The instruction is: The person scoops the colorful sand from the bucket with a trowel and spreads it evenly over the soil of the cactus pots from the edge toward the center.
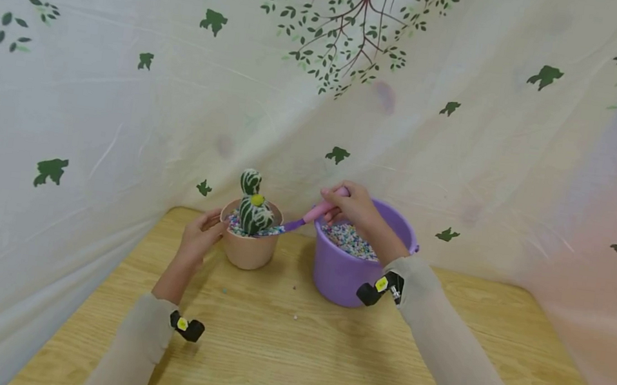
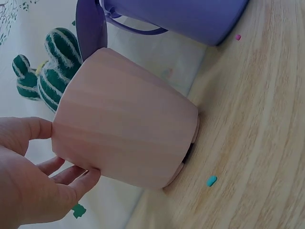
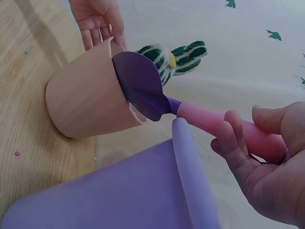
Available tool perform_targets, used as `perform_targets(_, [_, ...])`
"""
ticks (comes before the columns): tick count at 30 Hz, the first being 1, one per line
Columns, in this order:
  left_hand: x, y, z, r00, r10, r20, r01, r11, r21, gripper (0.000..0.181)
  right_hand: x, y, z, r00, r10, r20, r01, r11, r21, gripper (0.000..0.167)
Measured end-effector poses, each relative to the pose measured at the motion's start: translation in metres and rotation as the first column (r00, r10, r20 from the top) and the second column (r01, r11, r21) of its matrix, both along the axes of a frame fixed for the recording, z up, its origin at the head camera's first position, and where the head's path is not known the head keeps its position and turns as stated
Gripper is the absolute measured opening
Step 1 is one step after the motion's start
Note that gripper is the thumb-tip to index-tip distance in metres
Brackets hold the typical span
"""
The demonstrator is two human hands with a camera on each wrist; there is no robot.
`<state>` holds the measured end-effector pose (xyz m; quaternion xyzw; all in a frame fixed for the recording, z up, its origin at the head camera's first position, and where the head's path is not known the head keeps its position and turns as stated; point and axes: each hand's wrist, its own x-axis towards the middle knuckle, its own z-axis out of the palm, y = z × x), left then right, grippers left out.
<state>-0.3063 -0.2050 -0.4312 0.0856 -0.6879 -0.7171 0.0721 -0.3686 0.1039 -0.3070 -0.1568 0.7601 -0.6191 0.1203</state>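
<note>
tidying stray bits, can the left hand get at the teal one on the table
Probably yes: the teal bit lies uncovered on the table beside the peach pot, and nothing visible blocks the left hand, though it would have to come off the pot first.

- Head: high, farthest, facing forward-down over table (image 1: 263, 356), backdrop (image 1: 119, 115).
- Left wrist: close, low, rolled; faces pot (image 2: 124, 119), interior cannot be judged.
- Right wrist: close, rolled; faces pot across bucket (image 3: 119, 191).
- Both wrist views share pot, cactus (image 3: 188, 57).
</note>
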Motion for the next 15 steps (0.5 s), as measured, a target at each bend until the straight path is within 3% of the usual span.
perform_targets(15, [0.0042,0.0004,0.0003,0.999,-0.039,0.010,0.039,0.999,0.000,0.062,0.0008,0.0002,0.0001,1.000,0.013,-0.007,-0.013,1.000,-0.008,0.021])
